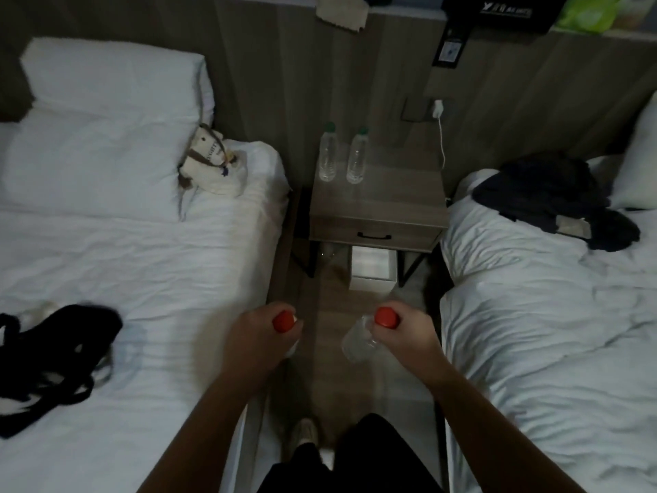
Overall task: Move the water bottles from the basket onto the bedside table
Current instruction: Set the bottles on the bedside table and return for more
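Floor (355, 371) runs as a narrow wooden strip between two white beds, and you stand at its near end looking down at your own arms. Your left hand (261, 336) has its fingers wrapped tight around a red-capped bottle (284, 322), held over the edge of the left bed (142, 250). Your right hand (401, 338) is likewise clamped on a second red-capped bottle (359, 338), whose clear body angles down and left over the open floor. The two hands are apart, with bare floor showing between them.

Straight ahead at the far end of the strip stands the bedside table (394, 193), wedged between the beds with little room on either side. Two green-capped bottles (341, 156) stand upright, side by side, at the far left of its top; the right half and near edge of the top are bare. A black drawer handle (374, 236) sits on its front. Under the table, on the floor, is a white box (372, 268).

On the left bed lie a pillow (113, 76), a soft toy (209, 158) close to the table-side edge, and a black bag (53, 354) nearer you. The right bed (551, 314) carries dark clothing (554, 201) at its far end. A white charger (438, 108) is plugged into the wall beyond the table, its cable hanging down. No basket can be made out.
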### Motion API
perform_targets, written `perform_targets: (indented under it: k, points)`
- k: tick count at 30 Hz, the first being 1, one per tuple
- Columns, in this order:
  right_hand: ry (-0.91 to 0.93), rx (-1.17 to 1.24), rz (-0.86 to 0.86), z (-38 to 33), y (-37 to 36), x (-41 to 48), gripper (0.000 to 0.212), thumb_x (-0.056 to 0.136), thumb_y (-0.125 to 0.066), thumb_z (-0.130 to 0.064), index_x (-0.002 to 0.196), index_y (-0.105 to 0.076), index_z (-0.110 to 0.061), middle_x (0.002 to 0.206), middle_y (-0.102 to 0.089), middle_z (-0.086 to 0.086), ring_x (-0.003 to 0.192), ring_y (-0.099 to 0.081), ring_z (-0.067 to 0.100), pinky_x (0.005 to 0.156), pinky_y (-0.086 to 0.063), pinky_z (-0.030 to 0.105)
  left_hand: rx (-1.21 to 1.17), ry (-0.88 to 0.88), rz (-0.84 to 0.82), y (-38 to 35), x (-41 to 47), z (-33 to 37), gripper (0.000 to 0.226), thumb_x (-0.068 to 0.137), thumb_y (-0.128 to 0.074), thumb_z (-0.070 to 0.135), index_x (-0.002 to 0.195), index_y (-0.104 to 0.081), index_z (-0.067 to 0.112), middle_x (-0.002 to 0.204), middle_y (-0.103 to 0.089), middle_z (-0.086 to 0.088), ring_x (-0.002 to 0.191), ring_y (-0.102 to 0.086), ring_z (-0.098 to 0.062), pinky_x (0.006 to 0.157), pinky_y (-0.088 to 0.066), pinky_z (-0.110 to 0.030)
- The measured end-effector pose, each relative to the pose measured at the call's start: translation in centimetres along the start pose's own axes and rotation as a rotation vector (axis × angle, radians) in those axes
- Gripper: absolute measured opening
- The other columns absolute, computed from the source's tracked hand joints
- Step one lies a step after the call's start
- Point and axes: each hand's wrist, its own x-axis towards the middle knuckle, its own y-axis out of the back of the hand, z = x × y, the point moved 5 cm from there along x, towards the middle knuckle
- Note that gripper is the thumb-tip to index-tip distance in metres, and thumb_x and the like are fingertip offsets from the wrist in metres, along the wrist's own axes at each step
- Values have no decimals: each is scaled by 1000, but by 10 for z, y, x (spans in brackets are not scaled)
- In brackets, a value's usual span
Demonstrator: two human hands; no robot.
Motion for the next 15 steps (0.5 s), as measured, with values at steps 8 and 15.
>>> perform_targets:
  k: [8,15]
  points:
    - [-86,67,-115,14,5,98,14,78,-75,-23,86,-64,-24,75,-63,-8,71,-61,4,64,-43,15,-69,88,-50,-32,101,15,20,77,-72,38,95,-68,31,85,-69,6,80,-65,-12,77,-56,-32]
    - [-12,64,-197,9,47,215,16,76,-75,-22,89,-66,-26,83,-65,-11,79,-62,2,70,-49,18,-96,159,6,-57,188,61,18,75,-74,35,92,-69,31,80,-68,8,74,-63,-9,72,-53,-25]
